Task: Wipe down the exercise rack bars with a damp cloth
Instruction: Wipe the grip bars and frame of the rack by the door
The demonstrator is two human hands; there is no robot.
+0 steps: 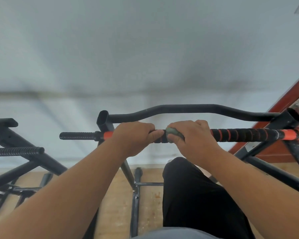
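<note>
Both forearms reach up from the bottom edge, and between them a grey shirt hem and a black trouser leg (197, 195) hide part of the wooden floor (117, 213). At far left a second black frame (21, 157) is cut off by the edge, with a ribbed black handle (17, 151) poking out of it. Next comes the black foam end (78, 135) of the padded bar (245, 134), which runs level across the exercise rack (128, 169). The left hand (133, 137) has its grip wrapped over this bar from above, fingers curled round it and thumb tip showing below. Touching it on the right, the right hand (195, 138) closes its grip on a greenish cloth (173, 133) against the same bar; only a small bunched bit of cloth peeks out under the fingers, the rest is covered. Behind both hands a bent black upper bar (188, 107) spans the two open-ended uprights. Further right the orange-and-black striped padding leaves the view, beside a reddish door (283, 107) with a blurred metal handle. The pale wall (145, 49) behind is out of focus
</note>
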